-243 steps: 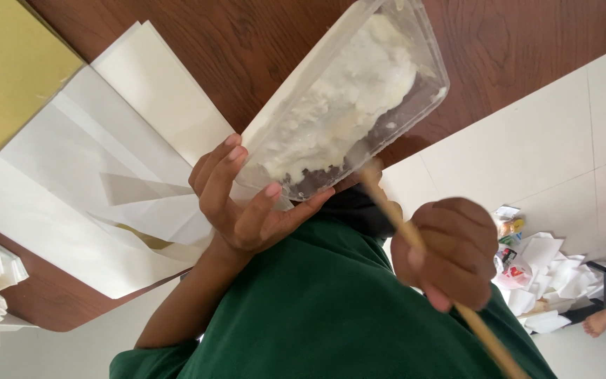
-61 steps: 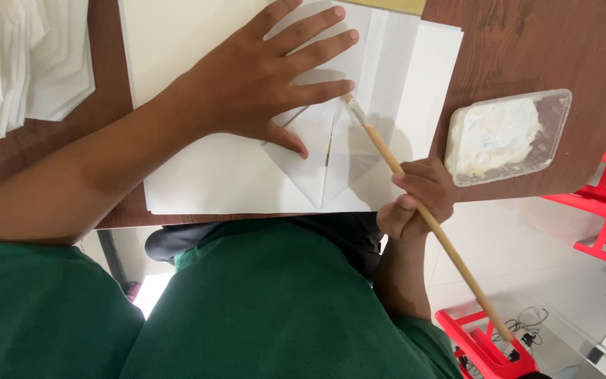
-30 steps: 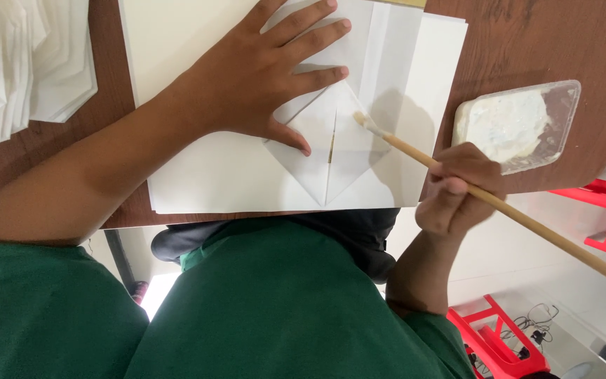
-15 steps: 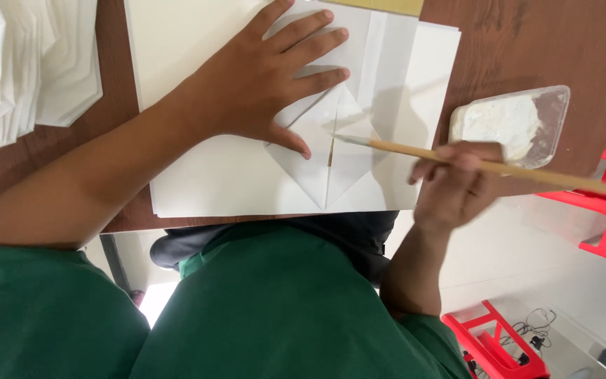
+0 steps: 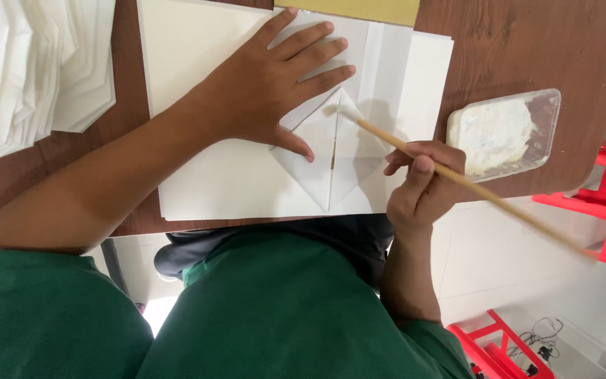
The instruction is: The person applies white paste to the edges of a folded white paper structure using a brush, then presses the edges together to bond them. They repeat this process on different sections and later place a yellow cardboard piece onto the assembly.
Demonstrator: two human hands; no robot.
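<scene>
My left hand (image 5: 268, 88) lies flat, fingers spread, on a folded white paper sheet (image 5: 233, 182) on the brown wooden table (image 5: 527, 49). The paper's corners are folded into triangular flaps (image 5: 331, 154) that meet at a centre seam. My right hand (image 5: 422, 189) grips a long wooden brush (image 5: 457, 179). Its white bristle tip (image 5: 334, 110) touches the upper part of the flaps, just right of my left fingertips.
A clear plastic tray of white paste (image 5: 503, 133) sits at the table's right edge. Stacks of folded white paper (image 5: 29, 70) lie at the left. A yellow sheet (image 5: 359, 10) shows at the top. Red plastic stools (image 5: 597, 210) stand on the tiled floor.
My right hand has swung the brush so that its tip moved up the flaps toward my left fingers. My left hand has stayed pressed on the paper.
</scene>
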